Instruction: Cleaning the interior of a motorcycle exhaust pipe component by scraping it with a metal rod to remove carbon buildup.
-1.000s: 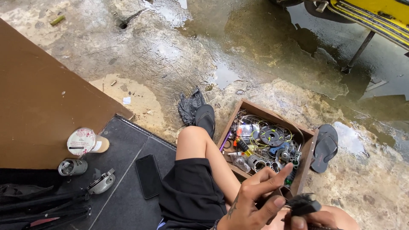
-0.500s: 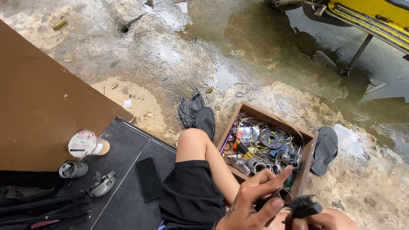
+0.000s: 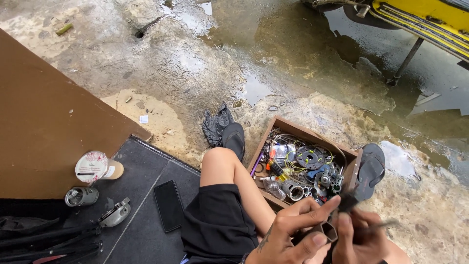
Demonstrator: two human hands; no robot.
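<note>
Left hand (image 3: 293, 234) pinched a small metal tube (image 3: 326, 230); right hand (image 3: 359, 234) gripped a dark tool (image 3: 348, 203), blurred, above the parts box (image 3: 353, 168). Could have slipped, dropping the tube among the clutter.

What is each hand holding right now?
Left hand: shut on a small metal tube.
Right hand: shut on a blurred dark tool.
</note>
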